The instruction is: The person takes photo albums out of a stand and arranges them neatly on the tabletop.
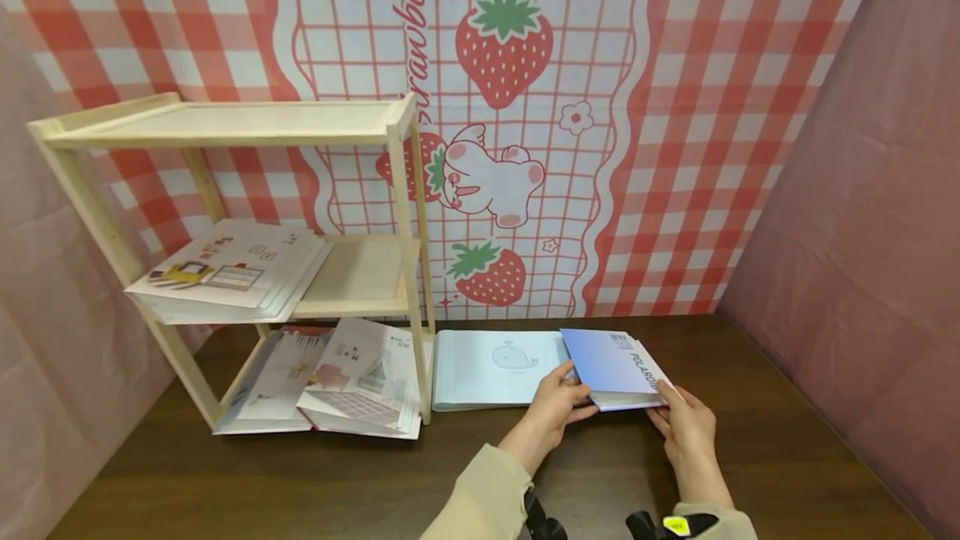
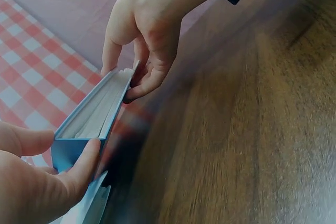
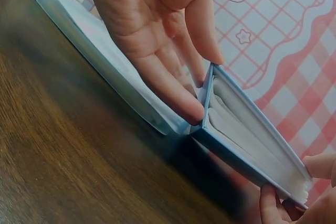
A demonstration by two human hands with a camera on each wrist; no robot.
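Observation:
A blue-and-white photo album (image 1: 609, 363) marked POLAROID is held between both hands, tilted above the table. My left hand (image 1: 553, 408) grips its spine end, thumb and fingers on opposite covers, as the left wrist view shows. At the other end, my right hand (image 1: 688, 427) pinches the covers near the loose page edges, thumb on top in the head view. White pages (image 3: 247, 129) show between the covers in the right wrist view. A pale blue album (image 1: 480, 369) with a whale drawing lies flat to the left, its right end overlapped by the held album.
A light wooden shelf rack (image 1: 225, 140) stands at the left. A stack of illustrated albums (image 1: 225, 269) lies on its middle shelf. Below are more albums (image 1: 367, 382), leaning over one another. Checked strawberry cloth (image 1: 502, 48) hangs behind the dark wooden table (image 1: 765, 423).

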